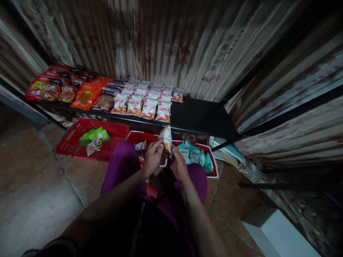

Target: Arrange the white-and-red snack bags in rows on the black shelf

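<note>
Between my hands is a small white and orange snack bag (166, 138), tilted upright above the middle basket. The fingers of my left hand (153, 156) press on its left side. My right hand (179, 163) grips its lower right edge, with some fingertips hidden behind it. Just beyond, rows of matching white and orange snack bags (149, 108) lie on a black shelf (198, 116). Below my hands, the middle red basket (140, 135) with a white rim holds a few packets (141, 145), partly covered by my left hand.
Red and orange snack packs (87, 94) fill the shelf's left end. A red basket (72, 141) at left holds green packets (93, 136). Another basket (213, 173) at right holds teal bags (197, 154). Black posts (227, 142) frame the shelf; a white box (284, 232) stands lower right.
</note>
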Motion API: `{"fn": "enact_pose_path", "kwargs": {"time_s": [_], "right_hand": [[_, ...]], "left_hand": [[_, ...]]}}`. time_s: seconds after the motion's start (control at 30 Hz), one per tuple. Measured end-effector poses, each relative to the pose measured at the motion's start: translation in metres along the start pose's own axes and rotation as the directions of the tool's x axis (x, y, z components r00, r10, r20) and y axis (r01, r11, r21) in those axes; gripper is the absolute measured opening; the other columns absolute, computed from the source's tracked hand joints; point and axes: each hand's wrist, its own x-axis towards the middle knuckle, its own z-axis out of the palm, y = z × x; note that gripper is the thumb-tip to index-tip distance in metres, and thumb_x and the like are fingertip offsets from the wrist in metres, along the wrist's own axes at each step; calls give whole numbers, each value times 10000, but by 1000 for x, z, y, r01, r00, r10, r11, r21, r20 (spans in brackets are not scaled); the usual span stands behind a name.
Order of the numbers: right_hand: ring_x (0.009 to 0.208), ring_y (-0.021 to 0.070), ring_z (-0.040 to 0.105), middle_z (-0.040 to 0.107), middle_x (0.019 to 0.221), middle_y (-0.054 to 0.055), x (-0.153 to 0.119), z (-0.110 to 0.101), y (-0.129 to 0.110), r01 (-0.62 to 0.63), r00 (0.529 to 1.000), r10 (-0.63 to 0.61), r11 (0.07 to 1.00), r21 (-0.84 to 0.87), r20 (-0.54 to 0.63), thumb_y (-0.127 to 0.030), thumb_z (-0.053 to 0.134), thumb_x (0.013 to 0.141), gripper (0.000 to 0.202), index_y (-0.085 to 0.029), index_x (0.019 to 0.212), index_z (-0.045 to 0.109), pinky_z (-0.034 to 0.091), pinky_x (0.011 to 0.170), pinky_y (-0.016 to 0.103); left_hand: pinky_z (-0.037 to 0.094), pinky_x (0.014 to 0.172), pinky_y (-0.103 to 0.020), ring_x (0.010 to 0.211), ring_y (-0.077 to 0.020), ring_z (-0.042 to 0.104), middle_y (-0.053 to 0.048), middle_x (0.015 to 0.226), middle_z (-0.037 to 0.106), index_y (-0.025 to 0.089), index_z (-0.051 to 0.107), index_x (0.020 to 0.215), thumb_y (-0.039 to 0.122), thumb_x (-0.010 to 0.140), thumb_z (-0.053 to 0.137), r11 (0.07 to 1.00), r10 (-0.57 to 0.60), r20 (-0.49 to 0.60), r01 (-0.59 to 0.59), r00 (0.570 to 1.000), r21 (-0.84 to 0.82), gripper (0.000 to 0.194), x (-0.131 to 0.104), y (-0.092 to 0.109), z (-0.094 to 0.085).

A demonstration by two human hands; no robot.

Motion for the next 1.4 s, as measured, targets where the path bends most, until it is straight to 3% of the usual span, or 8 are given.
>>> {"fn": "enact_pose_path", "kwargs": {"time_s": [0.23, 0.53, 0.67, 0.77, 0.87, 0.93, 1.03, 1.4], "right_hand": [[830, 173, 632, 693, 969, 5, -7, 2, -6, -233, 971, 238, 962, 146, -19, -644, 611, 670, 477, -257, 947, 645, 494, 622, 251], [683, 100, 617, 688, 781, -29, -8, -1, 6, -268, 961, 277, 933, 239, -3, -333, 793, 582, 283, -221, 794, 642, 476, 556, 172], [717, 129, 641, 700, 789, -16, -3, -4, 13, -212, 961, 252, 934, 288, -112, -324, 756, 618, 228, -225, 787, 640, 511, 570, 201], [759, 151, 657, 704, 815, -7, 4, -8, 17, -162, 959, 226, 931, 327, -171, -329, 750, 622, 232, -224, 797, 639, 533, 595, 228], [781, 150, 660, 705, 823, -15, 10, -9, 20, -121, 960, 204, 919, 376, -191, -344, 740, 634, 235, -229, 812, 640, 540, 641, 244], [747, 139, 656, 706, 804, -21, 11, -7, 21, -135, 962, 218, 902, 411, -162, -364, 734, 643, 239, -232, 821, 644, 534, 641, 244], [675, 135, 642, 704, 776, -18, 9, -2, 21, -183, 965, 245, 886, 426, -95, -384, 741, 635, 273, -225, 835, 645, 524, 601, 248], [654, 136, 633, 703, 767, -21, 4, 2, 10, -124, 983, 165, 924, 362, -86, -345, 768, 611, 272, -221, 818, 644, 502, 591, 247]], "left_hand": [[382, 950, -351, 1029, -213, 495, -68, 1054, 588, 243, 661, 1089, 169, 812, 454, 857, 233, 150, -276, 961, 436, 354, -10, 3, 3], [390, 959, -341, 1035, -197, 488, -61, 1048, 604, 217, 669, 1040, 62, 777, 400, 816, 297, 224, -368, 928, 446, 407, -8, -1, 0], [336, 1028, -379, 1117, -209, 479, -76, 1139, 587, 204, 627, 1072, 122, 780, 471, 922, 217, 16, -210, 976, 324, 341, -2, -6, -3], [430, 925, -385, 1009, -213, 559, -99, 1077, 610, 178, 608, 1017, 256, 769, 571, 991, -121, -110, 126, 987, 34, 262, 0, -12, -5], [505, 692, -312, 761, -171, 615, -94, 907, 643, 152, 601, 890, 415, 740, 621, 857, -467, 59, 468, 882, -218, 304, -5, -15, -5], [490, 612, -265, 640, -136, 603, -80, 789, 649, 135, 606, 798, 469, 701, 656, 786, -517, 253, 571, 818, -239, 351, -11, -14, -2], [452, 570, -219, 574, -102, 584, -56, 687, 643, 125, 613, 734, 435, 658, 709, 777, -470, 370, 575, 801, -257, 333, -17, -11, 7], [413, 542, -206, 558, -100, 588, -13, 636, 640, 155, 554, 682, 283, 663, 649, 832, -417, 210, 465, 884, -304, 160, -20, -22, 14]]}}
